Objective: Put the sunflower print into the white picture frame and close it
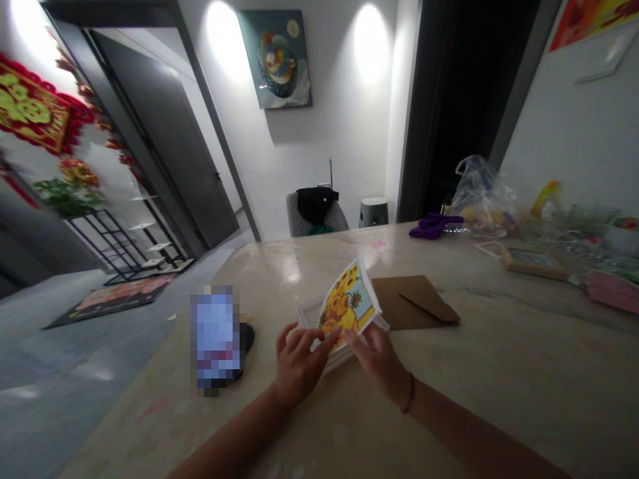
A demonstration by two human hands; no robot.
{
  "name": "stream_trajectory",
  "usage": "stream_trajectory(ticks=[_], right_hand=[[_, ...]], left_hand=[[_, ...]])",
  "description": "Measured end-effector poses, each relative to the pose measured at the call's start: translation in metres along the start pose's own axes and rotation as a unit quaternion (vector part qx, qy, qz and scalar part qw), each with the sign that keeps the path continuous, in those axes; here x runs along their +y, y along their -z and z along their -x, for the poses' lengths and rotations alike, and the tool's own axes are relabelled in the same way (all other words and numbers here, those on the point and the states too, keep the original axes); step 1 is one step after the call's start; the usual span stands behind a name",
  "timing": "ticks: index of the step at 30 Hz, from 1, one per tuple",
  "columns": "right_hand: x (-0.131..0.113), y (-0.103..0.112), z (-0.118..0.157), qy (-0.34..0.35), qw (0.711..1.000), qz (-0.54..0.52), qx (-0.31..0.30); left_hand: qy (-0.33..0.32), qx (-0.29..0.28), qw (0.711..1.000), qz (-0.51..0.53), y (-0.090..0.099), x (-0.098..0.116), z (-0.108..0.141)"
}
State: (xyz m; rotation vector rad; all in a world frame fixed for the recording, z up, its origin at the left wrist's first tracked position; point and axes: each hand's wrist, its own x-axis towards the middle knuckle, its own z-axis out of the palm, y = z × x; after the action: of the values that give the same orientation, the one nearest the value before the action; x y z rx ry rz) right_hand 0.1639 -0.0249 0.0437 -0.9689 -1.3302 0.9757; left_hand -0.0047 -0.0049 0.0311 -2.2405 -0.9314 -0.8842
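Left hand (299, 364) half-curled at the picture (346, 301), grip unclear; right hand (383, 364) pinches its edge — I'd guess light, stiff; hold edges.

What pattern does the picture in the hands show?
The sunflower picture shows yellow-orange sunflowers against pale blue, best seen in the head view.

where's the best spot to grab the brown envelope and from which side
Probably the right edge of the envelope, coming from the right: thumb on top, fingertips underneath, pinching flap and body together. It lies flat on the table, so an edge is the likeliest place to get under, and its left end is partly hidden behind the sunflower picture.
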Motion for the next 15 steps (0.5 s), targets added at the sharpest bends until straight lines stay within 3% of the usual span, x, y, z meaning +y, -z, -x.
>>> stream_trajectory(ticks=[5, 7, 9, 12, 15], right_hand=[[0.006, 0.004, -0.006, -0.043, 0.995, -0.006, 0.084], [0.008, 0.009, -0.011, -0.05, 0.992, -0.02, 0.114], [0.012, 0.014, -0.017, -0.06, 0.989, -0.048, 0.123], [0.02, 0.017, -0.023, -0.077, 0.983, -0.103, 0.13], [0.025, 0.015, -0.026, -0.074, 0.975, -0.167, 0.127]], left_hand=[[0.032, -0.002, 0.999, 0.007, -0.006, -0.001, 0.002], [0.081, 0.006, 0.996, 0.036, -0.01, -0.002, 0.002], [0.172, 0.023, 0.98, 0.096, -0.013, -0.002, 0.0], [0.326, 0.036, 0.909, 0.257, -0.014, -0.003, -0.005], [0.4, 0.007, 0.82, 0.409, -0.014, -0.003, -0.01]])
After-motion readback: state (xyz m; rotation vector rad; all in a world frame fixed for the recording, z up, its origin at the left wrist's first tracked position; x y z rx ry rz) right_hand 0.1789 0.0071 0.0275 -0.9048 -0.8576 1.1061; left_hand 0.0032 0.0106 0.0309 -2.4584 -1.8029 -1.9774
